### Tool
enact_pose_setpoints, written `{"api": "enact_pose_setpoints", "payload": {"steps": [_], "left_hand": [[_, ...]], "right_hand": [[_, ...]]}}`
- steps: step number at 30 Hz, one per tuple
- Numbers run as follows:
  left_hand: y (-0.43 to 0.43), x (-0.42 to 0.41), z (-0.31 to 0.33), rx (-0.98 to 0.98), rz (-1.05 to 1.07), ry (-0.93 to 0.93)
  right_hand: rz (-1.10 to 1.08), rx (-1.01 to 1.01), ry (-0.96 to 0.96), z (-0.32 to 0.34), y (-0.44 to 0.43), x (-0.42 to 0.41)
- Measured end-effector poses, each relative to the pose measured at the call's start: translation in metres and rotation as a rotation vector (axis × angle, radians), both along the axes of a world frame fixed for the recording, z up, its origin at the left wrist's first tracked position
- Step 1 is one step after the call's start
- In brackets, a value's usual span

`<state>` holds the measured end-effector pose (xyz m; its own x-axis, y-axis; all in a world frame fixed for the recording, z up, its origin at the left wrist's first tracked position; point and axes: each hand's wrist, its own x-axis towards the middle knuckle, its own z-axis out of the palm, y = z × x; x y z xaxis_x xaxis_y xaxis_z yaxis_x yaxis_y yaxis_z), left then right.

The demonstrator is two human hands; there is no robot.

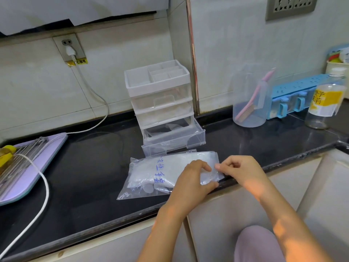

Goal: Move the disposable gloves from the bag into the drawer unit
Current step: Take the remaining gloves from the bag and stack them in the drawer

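A clear plastic bag (151,176) with blue handwriting lies flat on the black counter (90,167), stuffed with translucent disposable gloves (143,178). My left hand (192,180) rests on the bag's right end and pinches its edge. My right hand (239,169) pinches the same end from the right with fingertips. Just behind the bag stands a clear and white drawer unit (162,103). Its bottom drawer (173,140) is pulled out towards me, and some clear material shows in it.
A lilac board (37,159) with a wire rack and a white cable (43,188) lies at the left. A clear jug holding a pink brush (249,99), a blue box (294,95) and a bottle (324,103) stand at the right. The counter's front edge runs under my hands.
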<state>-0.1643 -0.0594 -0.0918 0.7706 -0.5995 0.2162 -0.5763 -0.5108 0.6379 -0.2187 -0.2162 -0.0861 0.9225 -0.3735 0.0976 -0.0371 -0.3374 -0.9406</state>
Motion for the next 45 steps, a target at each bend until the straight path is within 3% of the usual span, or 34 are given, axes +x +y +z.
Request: {"api": "enact_pose_setpoints", "payload": {"steps": [6,10,15,20,24,28,31,33,39,42,45], "left_hand": [[0.002,0.003,-0.006,0.016,0.066,-0.007],[0.003,0.004,-0.007,-0.009,0.079,0.051],[0.006,0.008,-0.002,-0.068,0.002,0.224],[0.005,0.031,0.045,-0.431,-0.088,0.337],[-0.003,0.043,0.085,-0.428,-0.189,0.355],[-0.012,0.050,0.100,-0.606,-0.200,0.469],[-0.005,0.062,0.109,-0.670,-0.152,0.517],[0.003,0.069,0.113,-0.623,-0.102,0.502],[0.020,0.091,0.120,-0.372,-0.006,0.335],[0.022,0.100,0.124,-0.208,0.026,0.259],[0.031,0.113,0.130,-0.123,0.074,0.247]], "right_hand": [[0.121,0.255,-0.113,0.021,-0.009,0.002],[0.186,0.528,-0.270,0.045,-0.028,0.007],[0.261,0.844,-0.416,0.083,-0.040,0.019],[0.674,0.780,-0.356,0.127,-0.036,0.038],[0.918,0.691,-0.322,0.151,-0.031,0.056],[0.970,0.667,-0.283,0.166,-0.042,0.071],[0.849,0.556,-0.232,0.162,-0.063,0.076],[0.737,0.434,-0.135,0.154,-0.074,0.078],[0.764,0.207,0.167,0.139,-0.072,0.099],[0.662,0.020,0.172,0.138,-0.044,0.113],[0.492,-0.118,0.058,0.134,-0.023,0.131]]}}
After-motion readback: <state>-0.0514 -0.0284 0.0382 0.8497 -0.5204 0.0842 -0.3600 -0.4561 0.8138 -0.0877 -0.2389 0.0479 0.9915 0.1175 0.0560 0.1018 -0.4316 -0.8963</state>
